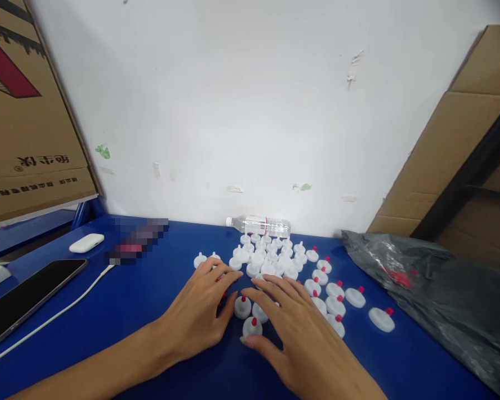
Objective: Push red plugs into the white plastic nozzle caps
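White round plastic caps with nozzles lie in a cluster on the blue table. Those at the back have plain white nozzles [257,258]; many nearer and to the right carry red tips [382,319]. My left hand [204,303] rests left of the cluster, fingers bent and thumb apart, with small red pieces [222,299] partly hidden beneath it. My right hand [295,316] arches over several caps, fingers spread. Its thumb is at the edge of a red-tipped cap [252,328]. Another red-tipped cap [242,306] stands between both hands.
A clear bottle [260,225] lies against the wall behind the cluster. At left are a phone [29,297], a white cable [73,303], a white earbud case [86,243] and a cardboard box [33,122]. A dark plastic bag [450,311] with red pieces [398,278] covers the right side.
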Demonstrator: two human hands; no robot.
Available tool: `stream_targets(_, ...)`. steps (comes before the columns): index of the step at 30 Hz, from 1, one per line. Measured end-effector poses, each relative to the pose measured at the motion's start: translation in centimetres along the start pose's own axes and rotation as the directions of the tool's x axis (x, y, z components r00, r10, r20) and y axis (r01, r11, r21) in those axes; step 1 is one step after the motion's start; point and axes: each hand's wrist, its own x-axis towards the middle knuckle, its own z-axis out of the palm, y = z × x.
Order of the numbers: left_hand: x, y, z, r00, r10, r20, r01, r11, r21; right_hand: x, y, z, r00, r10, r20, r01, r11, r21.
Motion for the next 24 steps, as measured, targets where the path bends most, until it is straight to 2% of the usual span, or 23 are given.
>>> stream_targets(6, 0.0, -0.3, 0.1, 0.999, -0.046, 0.017, 0.042, 0.979, 0.199, -0.3, 0.1, 0.5, 0.999, 0.016, 0.034, -0.015, 1.0, -0.024)
stream_targets(13, -0.1, -0.3, 0.5, 0.996, -0.067, 0.057, 0.052, 0.971, 0.234, 0.3, 0.5, -0.5, 0.997, 0.003, -0.083, -0.008, 0.998, -0.06)
stream_targets(16, -0.1, -0.4, 0.7, 0.996, -0.064, 0.068, 0.046, 0.97, 0.239, 0.3, 1.5, -1.3, 0.991, 0.035, -0.128, -0.052, 0.99, -0.128)
stream_targets(21, -0.3, -0.6, 0.8, 0.995, -0.018, 0.097, -0.009, 0.963, 0.269, -0.4, 3.6, -1.4, 0.983, 0.127, -0.132, -0.156, 0.958, -0.239)
stream_targets(24, -0.4, -0.7, 1.1, 0.994, 0.031, 0.106, -0.059, 0.959, 0.278, -0.7, 4.2, -0.7, 0.983, 0.137, -0.123, -0.168, 0.942, -0.29)
